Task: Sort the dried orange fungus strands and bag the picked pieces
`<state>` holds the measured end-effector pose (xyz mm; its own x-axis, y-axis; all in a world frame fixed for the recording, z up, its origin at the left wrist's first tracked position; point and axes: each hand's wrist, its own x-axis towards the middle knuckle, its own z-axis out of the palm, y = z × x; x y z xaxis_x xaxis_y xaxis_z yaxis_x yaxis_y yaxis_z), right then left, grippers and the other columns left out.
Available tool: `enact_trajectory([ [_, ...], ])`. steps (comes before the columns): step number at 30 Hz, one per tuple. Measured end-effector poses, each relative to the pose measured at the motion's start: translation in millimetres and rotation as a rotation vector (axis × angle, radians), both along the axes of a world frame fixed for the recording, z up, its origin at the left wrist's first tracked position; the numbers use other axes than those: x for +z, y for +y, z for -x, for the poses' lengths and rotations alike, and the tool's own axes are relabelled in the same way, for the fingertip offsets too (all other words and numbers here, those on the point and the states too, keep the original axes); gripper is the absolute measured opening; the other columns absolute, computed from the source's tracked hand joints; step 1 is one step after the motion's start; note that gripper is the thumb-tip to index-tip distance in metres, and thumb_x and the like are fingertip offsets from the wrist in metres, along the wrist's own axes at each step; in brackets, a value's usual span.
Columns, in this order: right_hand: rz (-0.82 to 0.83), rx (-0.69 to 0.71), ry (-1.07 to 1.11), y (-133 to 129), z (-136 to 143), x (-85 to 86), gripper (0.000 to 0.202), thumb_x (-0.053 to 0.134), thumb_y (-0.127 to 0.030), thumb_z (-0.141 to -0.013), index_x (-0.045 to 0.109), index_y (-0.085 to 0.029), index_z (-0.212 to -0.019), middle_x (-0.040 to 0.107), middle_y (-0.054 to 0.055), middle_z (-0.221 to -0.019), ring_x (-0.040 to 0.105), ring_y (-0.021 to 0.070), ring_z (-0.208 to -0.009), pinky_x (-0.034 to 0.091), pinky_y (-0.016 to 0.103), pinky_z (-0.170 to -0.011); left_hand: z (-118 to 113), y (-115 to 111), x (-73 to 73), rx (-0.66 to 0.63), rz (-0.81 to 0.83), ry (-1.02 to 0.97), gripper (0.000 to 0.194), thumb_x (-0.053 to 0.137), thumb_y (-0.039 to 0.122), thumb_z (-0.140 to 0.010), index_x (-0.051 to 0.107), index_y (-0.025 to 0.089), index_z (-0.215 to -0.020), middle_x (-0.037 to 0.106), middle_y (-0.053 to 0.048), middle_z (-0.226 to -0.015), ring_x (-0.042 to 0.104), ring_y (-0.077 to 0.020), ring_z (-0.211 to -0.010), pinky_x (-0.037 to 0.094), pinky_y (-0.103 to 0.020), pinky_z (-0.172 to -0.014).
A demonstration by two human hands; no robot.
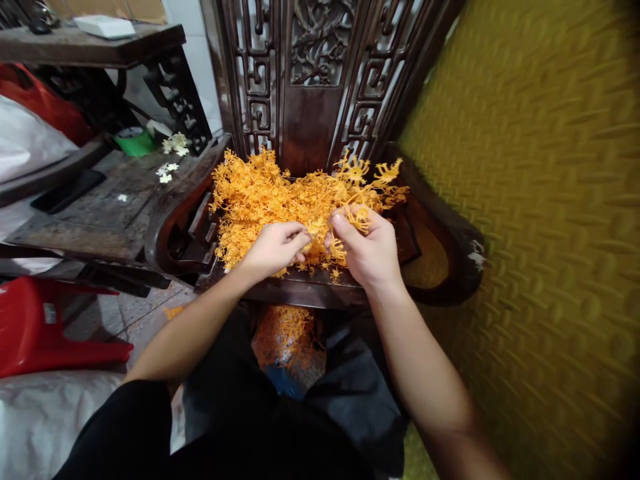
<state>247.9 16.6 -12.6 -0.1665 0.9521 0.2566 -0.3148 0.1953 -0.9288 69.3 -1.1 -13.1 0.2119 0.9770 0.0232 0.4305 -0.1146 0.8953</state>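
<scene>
A large heap of orange plastic flower-like pieces [260, 193] with thin branching arms covers the seat of a dark carved wooden chair [310, 130]. At the heap's front right, my right hand [367, 243] is closed on a sprig of these orange pieces [356, 172], which rises above the fingers. My left hand [280, 248] is just to its left, with thumb and fingers pinched together beside an orange piece. What lies between the left fingertips is too small and hidden to make out.
Between my legs stands a bag of more orange pieces [287, 333]. To the left, a dark wooden side table [95, 230] bears a roll of green tape [135, 140] and small white flower-shaped pieces [167, 172]. A red plastic stool [30, 327] is lower left; a yellow textured surface [540, 200] rises on the right.
</scene>
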Motion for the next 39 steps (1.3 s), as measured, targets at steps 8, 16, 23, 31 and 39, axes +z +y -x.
enact_trajectory([
  [8, 0.088, 0.027, 0.028, 0, 0, 6.4, 0.031, 0.090, -0.042, -0.072, 0.070, -0.022, -0.085, 0.070, -0.002, -0.072, 0.067, 0.0136, -0.058, 0.061, 0.030, -0.064, -3, -13, 6.0, 0.252, -0.714, 0.194, 0.034, 0.048, 0.027, -0.102, 0.066, 0.016, -0.128, 0.063, -0.013, -0.117, 0.061, -0.0217, -0.110, 0.051, -0.040, -0.100],
  [16, -0.091, -0.147, -0.219, -9, 2, 11.6, 0.033, 0.086, -0.048, -0.075, 0.069, -0.020, -0.082, 0.069, 0.000, -0.075, 0.065, 0.0153, -0.066, 0.058, 0.031, -0.067, -13, -22, 8.0, 0.068, -0.502, 0.067, 0.044, 0.073, 0.039, -0.088, 0.066, 0.017, -0.125, 0.071, -0.008, -0.108, 0.061, -0.0132, -0.073, 0.052, -0.028, -0.072],
  [23, -0.233, -0.247, -0.298, -5, 2, 6.1, 0.031, 0.081, -0.047, -0.081, 0.066, -0.021, -0.086, 0.069, 0.001, -0.084, 0.063, 0.0161, -0.079, 0.054, 0.030, -0.073, -16, -22, 8.9, 0.058, -0.336, -0.069, 0.045, 0.081, 0.041, -0.080, 0.068, 0.019, -0.117, 0.071, -0.005, -0.101, 0.056, -0.0078, -0.062, 0.048, -0.022, -0.058],
  [31, -0.304, -0.312, -0.313, -7, 5, 6.7, 0.022, 0.076, -0.038, -0.086, 0.063, -0.021, -0.086, 0.066, 0.001, -0.082, 0.061, 0.0157, -0.076, 0.051, 0.029, -0.067, -19, -20, 0.0, 0.062, -0.138, -0.269, 0.037, 0.082, 0.037, -0.079, 0.071, 0.018, -0.108, 0.059, 0.002, -0.069, 0.048, -0.0070, -0.055, 0.039, -0.022, -0.052],
  [39, -0.140, -0.089, -0.204, -8, 3, 8.5, 0.033, 0.082, -0.046, -0.080, 0.059, -0.022, -0.087, 0.061, -0.001, -0.080, 0.056, 0.0133, -0.067, 0.051, 0.028, -0.061, -18, -22, 9.5, 0.099, -0.245, -0.258, 0.018, 0.072, 0.035, -0.088, 0.072, 0.017, -0.089, 0.069, -0.002, -0.073, 0.055, -0.0092, -0.056, 0.043, -0.024, -0.054],
])
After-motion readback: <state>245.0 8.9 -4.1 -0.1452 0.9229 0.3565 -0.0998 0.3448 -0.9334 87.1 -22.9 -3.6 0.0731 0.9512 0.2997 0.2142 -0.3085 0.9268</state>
